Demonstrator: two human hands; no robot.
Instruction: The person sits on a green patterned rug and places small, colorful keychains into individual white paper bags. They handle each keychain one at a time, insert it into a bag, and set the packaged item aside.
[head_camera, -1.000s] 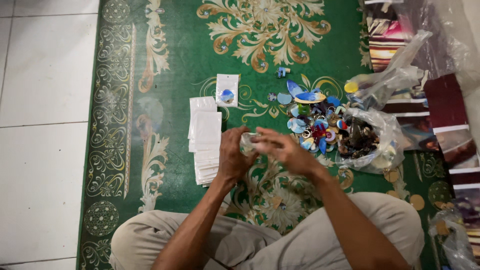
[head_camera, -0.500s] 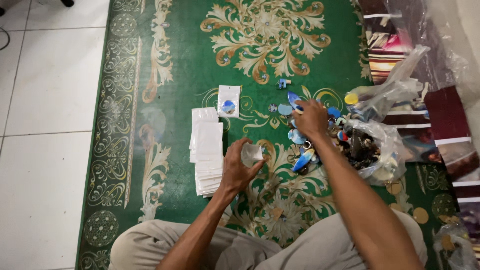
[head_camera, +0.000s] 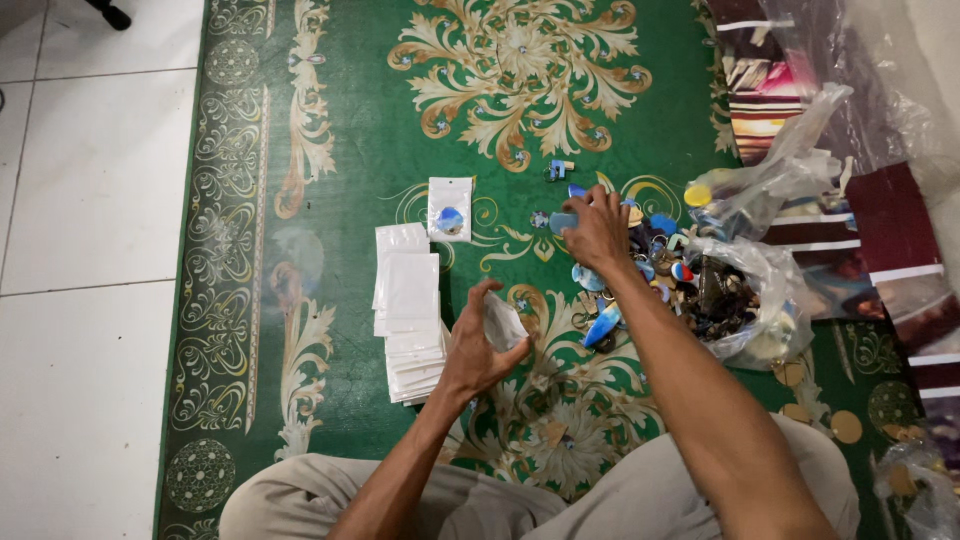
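I sit on a green patterned rug (head_camera: 340, 120). My left hand (head_camera: 478, 345) holds a small clear plastic pouch (head_camera: 504, 322) above the rug, beside a row of white pouches (head_camera: 412, 325). My right hand (head_camera: 598, 232) reaches forward to a heap of small colourful keychains (head_camera: 625, 290) and closes on a blue one (head_camera: 563, 221) at its far edge. One packed pouch with a blue round item (head_camera: 450, 209) lies apart, beyond the white row.
A clear plastic bag of keychain parts (head_camera: 745, 300) lies open to the right of the heap, with another bag (head_camera: 775, 185) behind it. Striped packages (head_camera: 880, 230) line the right edge. White floor tiles (head_camera: 90, 200) lie left of the rug.
My right hand left the pouch and moved forward to the far side of the keychain heap. My left hand stayed near my lap with the clear pouch.
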